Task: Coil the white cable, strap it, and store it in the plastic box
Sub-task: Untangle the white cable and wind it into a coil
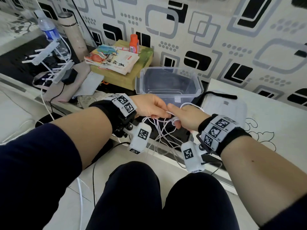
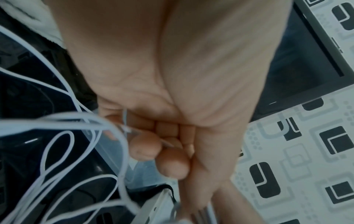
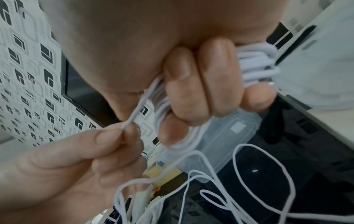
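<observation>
Coiling stage: turns of the white cable (image 3: 256,65) were wound round the right hand (image 1: 187,117); the left hand (image 1: 149,106) pinched the feeding strand, loose loops hanging below. Further winding was judged next; the plastic box (image 1: 167,83) stood open behind.

The thin white cable (image 3: 256,65) is partly wound — several turns bunched together, the rest hanging in loose, tangled loops (image 1: 159,130). Just behind stands the clear plastic box (image 1: 167,83) — upright, lid off, nothing inside.
</observation>
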